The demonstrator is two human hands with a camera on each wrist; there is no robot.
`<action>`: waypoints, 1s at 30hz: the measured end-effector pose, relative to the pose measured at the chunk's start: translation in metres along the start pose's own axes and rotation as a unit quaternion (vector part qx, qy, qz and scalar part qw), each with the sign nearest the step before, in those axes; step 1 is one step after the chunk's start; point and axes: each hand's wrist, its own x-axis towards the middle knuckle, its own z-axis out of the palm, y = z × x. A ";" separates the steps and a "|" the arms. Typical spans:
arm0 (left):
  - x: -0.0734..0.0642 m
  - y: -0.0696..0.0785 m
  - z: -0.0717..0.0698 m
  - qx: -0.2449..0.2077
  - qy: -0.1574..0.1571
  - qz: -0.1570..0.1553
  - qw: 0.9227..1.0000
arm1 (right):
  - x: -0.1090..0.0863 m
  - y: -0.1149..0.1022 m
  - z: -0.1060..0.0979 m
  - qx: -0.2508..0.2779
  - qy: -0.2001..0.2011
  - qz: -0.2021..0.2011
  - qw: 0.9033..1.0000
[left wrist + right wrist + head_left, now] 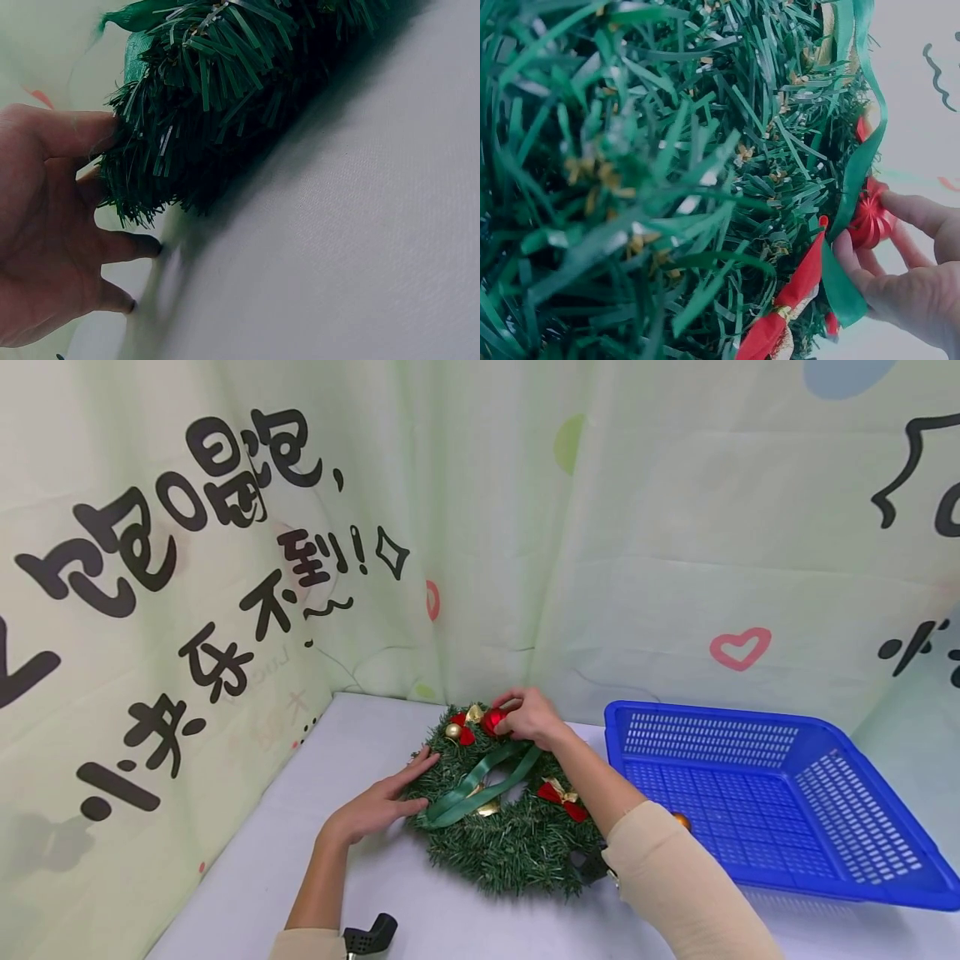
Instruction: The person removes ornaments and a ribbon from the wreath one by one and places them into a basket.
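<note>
A green artificial wreath (495, 852) lies on the white table, with a green ribbon (457, 806) looped across its middle. At its far side my right hand (531, 720) pinches a red ridged ornament ball (871, 219) between thumb and fingers, right against the greenery. My left hand (378, 806) rests along the wreath's left edge with fingers spread; in the left wrist view, thumb and fingertips (146, 246) reach around the needles. Red and gold bows (564, 797) decorate the wreath, and a small gold ball (453, 731) sits beside the upper-left bow.
A blue plastic basket (817, 877) stands at the right, near the right forearm. An orange-gold ball (682, 820) shows beside the right sleeve, at the basket's left side. A printed curtain (645, 568) hangs behind and to the left of the table (247, 877).
</note>
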 end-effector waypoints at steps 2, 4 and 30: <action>0.000 0.000 0.000 0.000 0.000 0.000 1.000 | -0.001 -0.001 0.000 0.005 0.002 -0.001 1.000; 0.000 0.000 0.000 0.002 0.000 0.000 1.000 | -0.001 -0.002 -0.001 0.009 0.004 -0.003 1.000; -0.004 0.002 0.000 0.000 -0.009 0.002 1.000 | -0.020 -0.014 -0.015 0.089 -0.017 -0.016 0.996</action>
